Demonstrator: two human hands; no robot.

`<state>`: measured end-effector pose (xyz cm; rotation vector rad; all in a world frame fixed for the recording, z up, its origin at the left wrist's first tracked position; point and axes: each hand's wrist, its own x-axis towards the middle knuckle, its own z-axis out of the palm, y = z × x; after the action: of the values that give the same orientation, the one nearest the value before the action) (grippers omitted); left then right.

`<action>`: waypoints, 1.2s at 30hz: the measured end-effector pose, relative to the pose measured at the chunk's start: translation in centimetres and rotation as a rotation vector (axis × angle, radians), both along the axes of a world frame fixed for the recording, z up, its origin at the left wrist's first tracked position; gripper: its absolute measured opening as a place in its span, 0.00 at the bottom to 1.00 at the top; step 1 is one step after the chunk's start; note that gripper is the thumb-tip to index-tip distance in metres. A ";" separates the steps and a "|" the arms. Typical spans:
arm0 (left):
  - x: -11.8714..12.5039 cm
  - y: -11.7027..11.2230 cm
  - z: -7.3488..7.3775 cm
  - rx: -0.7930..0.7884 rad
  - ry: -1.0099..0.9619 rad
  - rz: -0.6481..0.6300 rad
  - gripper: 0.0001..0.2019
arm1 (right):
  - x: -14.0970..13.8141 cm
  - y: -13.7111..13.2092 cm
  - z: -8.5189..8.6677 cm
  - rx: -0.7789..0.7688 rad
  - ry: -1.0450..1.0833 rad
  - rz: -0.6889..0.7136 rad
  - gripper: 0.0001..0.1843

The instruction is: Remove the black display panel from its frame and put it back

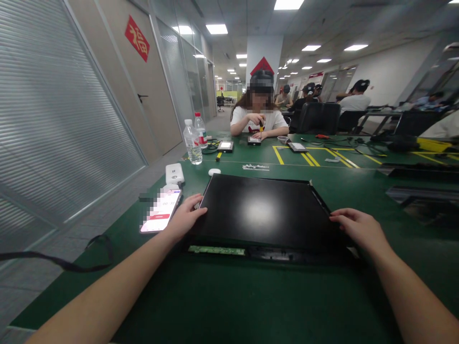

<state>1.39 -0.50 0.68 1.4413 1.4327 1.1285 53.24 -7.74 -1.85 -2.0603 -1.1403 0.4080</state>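
Note:
A black display panel (258,210) with a glossy reflection lies over a black frame (287,255) in front of me. The panel sits askew, so the frame shows along the near and right sides. A strip of green circuit board (216,250) is visible at the near left of the frame. My left hand (186,215) grips the panel's left edge, thumb on top. At the right edge, my right hand (358,227) pinches the panel between thumb and fingers. Its underside is hidden.
Left of the panel lie a lit phone (161,211) and a white device (174,174). Two bottles, one a clear water bottle (193,143), stand behind. Across the green table (244,306), a person (260,119) works on a small drive (254,140) with a screwdriver (261,128).

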 end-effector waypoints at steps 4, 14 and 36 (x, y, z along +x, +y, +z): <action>-0.2 0.2 -0.4 -0.006 0.178 -0.021 0.22 | -0.2 -0.1 0.3 -0.016 0.001 0.002 0.16; -0.2 0.0 -0.3 0.014 0.327 -0.084 0.25 | -0.3 -0.1 0.8 -0.054 0.001 -0.005 0.17; -0.6 0.3 -0.4 0.041 0.563 -0.165 0.29 | -0.2 0.0 0.8 -0.013 0.026 -0.019 0.16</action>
<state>0.82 -0.23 0.24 1.9676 1.6256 0.6751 53.00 -7.71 -1.07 -2.0690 -1.1049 0.4328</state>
